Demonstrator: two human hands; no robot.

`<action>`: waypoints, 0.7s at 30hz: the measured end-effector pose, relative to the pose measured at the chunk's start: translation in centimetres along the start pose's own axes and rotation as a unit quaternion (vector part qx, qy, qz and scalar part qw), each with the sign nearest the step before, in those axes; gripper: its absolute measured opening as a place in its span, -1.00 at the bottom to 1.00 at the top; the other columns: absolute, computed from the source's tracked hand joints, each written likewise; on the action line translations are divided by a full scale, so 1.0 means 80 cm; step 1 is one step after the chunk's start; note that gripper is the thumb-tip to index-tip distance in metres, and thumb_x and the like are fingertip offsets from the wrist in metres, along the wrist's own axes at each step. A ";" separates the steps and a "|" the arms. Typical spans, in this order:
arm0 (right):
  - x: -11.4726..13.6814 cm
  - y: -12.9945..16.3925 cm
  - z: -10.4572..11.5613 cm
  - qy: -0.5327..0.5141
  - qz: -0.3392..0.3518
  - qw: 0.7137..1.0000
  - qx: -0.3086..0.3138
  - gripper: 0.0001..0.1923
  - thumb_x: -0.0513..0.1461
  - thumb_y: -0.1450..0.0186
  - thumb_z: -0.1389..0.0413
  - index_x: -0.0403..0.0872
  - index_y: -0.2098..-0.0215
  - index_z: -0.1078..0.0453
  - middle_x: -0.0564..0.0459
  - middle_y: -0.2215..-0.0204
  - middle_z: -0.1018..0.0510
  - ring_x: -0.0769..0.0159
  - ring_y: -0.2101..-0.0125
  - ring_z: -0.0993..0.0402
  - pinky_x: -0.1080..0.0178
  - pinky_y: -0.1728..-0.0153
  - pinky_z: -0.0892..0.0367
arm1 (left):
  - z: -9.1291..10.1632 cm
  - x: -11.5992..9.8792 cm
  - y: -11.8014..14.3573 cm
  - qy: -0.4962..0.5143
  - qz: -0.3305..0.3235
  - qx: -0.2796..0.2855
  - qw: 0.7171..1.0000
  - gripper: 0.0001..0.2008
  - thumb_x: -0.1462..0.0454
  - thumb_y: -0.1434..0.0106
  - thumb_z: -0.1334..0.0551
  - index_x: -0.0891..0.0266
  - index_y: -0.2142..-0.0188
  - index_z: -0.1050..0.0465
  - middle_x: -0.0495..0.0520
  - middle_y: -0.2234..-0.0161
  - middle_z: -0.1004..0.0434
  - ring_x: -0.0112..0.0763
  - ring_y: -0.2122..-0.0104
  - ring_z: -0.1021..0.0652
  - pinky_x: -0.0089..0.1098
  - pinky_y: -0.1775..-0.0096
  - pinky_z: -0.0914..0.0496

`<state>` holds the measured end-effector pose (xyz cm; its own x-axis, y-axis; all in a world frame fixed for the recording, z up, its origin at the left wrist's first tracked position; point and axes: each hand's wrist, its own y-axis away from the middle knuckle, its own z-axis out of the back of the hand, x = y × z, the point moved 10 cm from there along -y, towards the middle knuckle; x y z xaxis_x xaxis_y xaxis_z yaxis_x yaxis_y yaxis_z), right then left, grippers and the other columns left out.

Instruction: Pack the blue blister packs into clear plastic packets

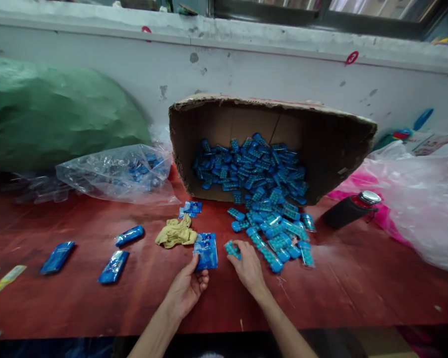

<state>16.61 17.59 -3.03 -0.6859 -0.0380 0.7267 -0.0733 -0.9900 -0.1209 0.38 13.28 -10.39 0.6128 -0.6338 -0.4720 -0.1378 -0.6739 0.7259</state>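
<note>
Entry: blue packet (206, 251) pinched in my left hand (186, 288), near centre of counter (358, 283).
My right hand (248, 266) closes on a small blue piece (232, 248) beside it; tipped box (321, 144) spills stock within reach.

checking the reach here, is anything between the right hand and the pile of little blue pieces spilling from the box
Nothing visible: the right hand already touches a piece at the edge of the blue pile.

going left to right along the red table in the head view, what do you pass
Yellow strip → three blue packets → yellow cloth → left hand holding a blue packet → right hand → spilled blue pile → black bottle → clear plastic bag.
</note>
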 end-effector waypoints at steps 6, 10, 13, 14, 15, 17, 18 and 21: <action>-0.003 0.008 -0.024 -0.391 -0.121 0.909 0.078 -0.74 -0.25 -0.05 -0.10 -0.09 0.26 -0.28 0.07 0.38 -0.41 0.34 0.45 -0.34 0.33 0.54 -0.26 | 0.006 -0.007 -0.001 -0.028 -0.044 -0.026 0.998 -0.83 0.23 -0.11 -0.17 0.29 0.50 -0.28 0.01 0.70 -0.39 -0.55 0.73 -0.38 -0.57 0.69 -0.23; 0.022 0.018 -0.015 -0.403 -0.090 0.908 0.070 -0.71 -0.26 -0.04 -0.14 -0.08 0.23 -0.32 0.07 0.34 -0.43 0.31 0.35 -0.36 0.30 0.38 -0.30 | 0.002 -0.010 0.000 -0.025 -0.055 -0.017 0.998 -0.84 0.23 -0.10 -0.18 0.30 0.49 -0.29 0.01 0.70 -0.39 -0.55 0.73 -0.38 -0.58 0.69 -0.23; 0.038 0.022 0.000 -0.341 -0.043 0.938 0.048 -0.74 -0.31 -0.05 -0.13 -0.06 0.25 -0.37 0.08 0.32 -0.43 0.29 0.27 -0.35 0.28 0.21 -0.25 | -0.001 -0.010 0.000 -0.019 -0.057 -0.012 0.998 -0.84 0.22 -0.10 -0.19 0.29 0.48 -0.29 0.01 0.70 -0.40 -0.55 0.72 -0.38 -0.57 0.69 -0.24; 0.042 0.022 0.003 -0.324 -0.031 0.945 0.045 -0.74 -0.32 -0.05 -0.12 -0.05 0.25 -0.38 0.09 0.32 -0.43 0.29 0.26 -0.35 0.28 0.20 -0.25 | -0.001 -0.010 0.000 -0.018 -0.056 -0.012 0.998 -0.83 0.21 -0.10 -0.19 0.29 0.48 -0.29 0.01 0.70 -0.40 -0.55 0.72 -0.39 -0.57 0.69 -0.24; 0.045 0.023 0.005 -0.310 -0.022 0.949 0.044 -0.74 -0.32 -0.06 -0.12 -0.04 0.25 -0.38 0.09 0.32 -0.43 0.29 0.26 -0.35 0.29 0.20 -0.25 | 0.000 -0.010 -0.001 -0.018 -0.057 -0.013 0.998 -0.82 0.21 -0.09 -0.19 0.29 0.49 -0.29 0.01 0.70 -0.40 -0.55 0.73 -0.38 -0.57 0.69 -0.24; 0.048 0.025 0.006 -0.292 -0.009 0.955 0.045 -0.74 -0.33 -0.07 -0.11 -0.03 0.24 -0.39 0.09 0.31 -0.42 0.29 0.25 -0.36 0.30 0.20 -0.26 | -0.001 -0.012 -0.001 -0.020 -0.063 -0.009 0.998 -0.80 0.19 -0.08 -0.21 0.30 0.50 -0.29 0.02 0.70 -0.40 -0.54 0.72 -0.39 -0.57 0.69 -0.24; 0.049 0.025 0.007 -0.287 -0.003 0.957 0.045 -0.74 -0.33 -0.07 -0.10 -0.03 0.24 -0.39 0.09 0.30 -0.42 0.29 0.25 -0.36 0.30 0.20 -0.26 | -0.002 -0.014 -0.001 -0.021 -0.072 -0.003 0.997 -0.80 0.19 -0.06 -0.22 0.30 0.50 -0.30 0.02 0.70 -0.41 -0.53 0.71 -0.40 -0.56 0.68 -0.25; 0.053 0.029 0.006 -0.268 0.020 0.962 0.048 -0.74 -0.34 -0.10 -0.08 -0.01 0.22 -0.39 0.07 0.29 -0.40 0.30 0.24 -0.35 0.28 0.19 -0.26 | -0.009 -0.025 0.001 -0.030 -0.107 0.025 0.994 -0.80 0.20 -0.03 -0.25 0.30 0.51 -0.32 0.00 0.68 -0.42 -0.52 0.70 -0.41 -0.56 0.68 -0.26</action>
<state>13.90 15.07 0.10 -0.2134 -0.1156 0.9701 0.0300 -0.9933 -0.1118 -0.27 14.75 -9.03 0.5856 -0.4947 -0.6422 -0.0483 -0.8120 0.5816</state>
